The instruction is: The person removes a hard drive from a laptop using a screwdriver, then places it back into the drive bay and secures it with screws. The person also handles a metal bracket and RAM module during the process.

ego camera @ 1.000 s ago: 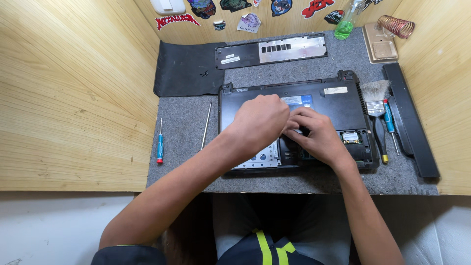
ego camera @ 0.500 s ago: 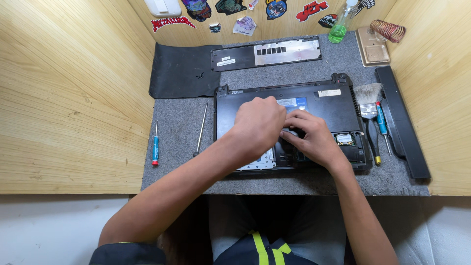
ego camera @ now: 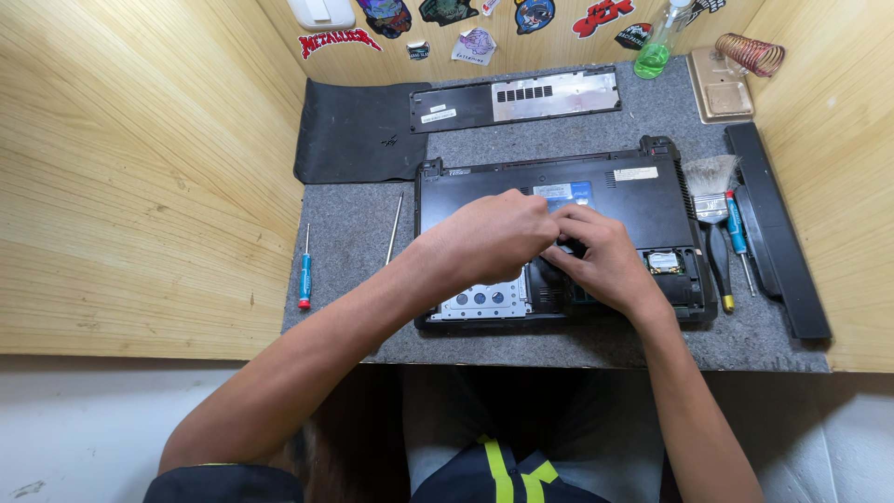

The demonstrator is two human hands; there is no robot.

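— Laptop (ego camera: 596, 200) first: which way does it lie?

— Bottom side up on the grey bench (ego camera: 354, 233), long axis running left to right, hinge edge away from the person. Both hands meet over its open bay.

— Fingers?

— Left hand (ego camera: 494, 237) is curled, fingers bunched together and pointing down into the bay; right hand (ego camera: 601, 261) has its fingers drawn close against the left ones. What they pinch is hidden, so I cannot tell.

— What sits in the bay?

— Just below the left fingers, a silver drive (ego camera: 480, 300). Right of the right fingers, a small card (ego camera: 663, 262) in its slot.

— Around them?

— Beyond the fingers lies the cover panel (ego camera: 517, 98), long axis also left to right. Well left, a blue screwdriver (ego camera: 304, 270) and a thin rod (ego camera: 395, 228), both pointing away. Right, a brush (ego camera: 711, 200) and a long battery (ego camera: 778, 233).
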